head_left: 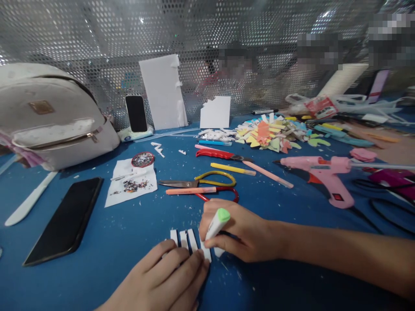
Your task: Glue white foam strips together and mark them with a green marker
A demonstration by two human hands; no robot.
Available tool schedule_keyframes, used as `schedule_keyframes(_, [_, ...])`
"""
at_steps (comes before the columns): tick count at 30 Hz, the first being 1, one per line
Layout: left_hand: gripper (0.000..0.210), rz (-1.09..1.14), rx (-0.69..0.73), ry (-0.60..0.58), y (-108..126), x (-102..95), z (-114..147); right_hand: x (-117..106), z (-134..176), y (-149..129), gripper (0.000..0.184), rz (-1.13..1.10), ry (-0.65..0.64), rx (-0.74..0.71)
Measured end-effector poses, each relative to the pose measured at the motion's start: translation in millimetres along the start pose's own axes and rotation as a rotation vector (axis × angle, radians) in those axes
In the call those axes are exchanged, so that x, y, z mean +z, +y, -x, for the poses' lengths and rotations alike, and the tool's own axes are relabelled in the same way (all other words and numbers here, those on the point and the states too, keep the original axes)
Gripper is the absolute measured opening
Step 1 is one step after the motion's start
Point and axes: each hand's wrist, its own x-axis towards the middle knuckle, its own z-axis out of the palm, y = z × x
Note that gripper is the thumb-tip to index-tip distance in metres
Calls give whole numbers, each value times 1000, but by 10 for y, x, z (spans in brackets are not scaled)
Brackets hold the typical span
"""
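My right hand is closed round a marker with a white barrel and a light green end. The marker slants downward, and its tip is hidden behind my fingers at a white strip. Flat over the lower ends of several narrow white strips lies my left hand, its fingers stretched out and touching them. A small white piece lies partly under my right hand. Just beyond it are scissors with one yellow and one red handle, with an orange pen across them.
A pink glue gun lies right, with cables. Red-handled pliers, a yellow pen and colourful paper scraps lie farther back. Left are a black phone, a white knife, and a backpack. A perforated metal panel stands behind.
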Motion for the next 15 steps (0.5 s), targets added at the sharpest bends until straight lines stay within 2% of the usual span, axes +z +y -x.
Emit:
schedule_keyframes(6, [28,3,5,7,9,0,-18,3,-15,-11,30,9,5,-5])
schedule_keyframes(12, [27,-13,1,29,5,-14,-32,-81,-54,-8,23,-216,131,17])
schedule_keyframes(15, [28,-17,7,27,-7,-12,-31,-79,-54,-1,19,-193,109,-32])
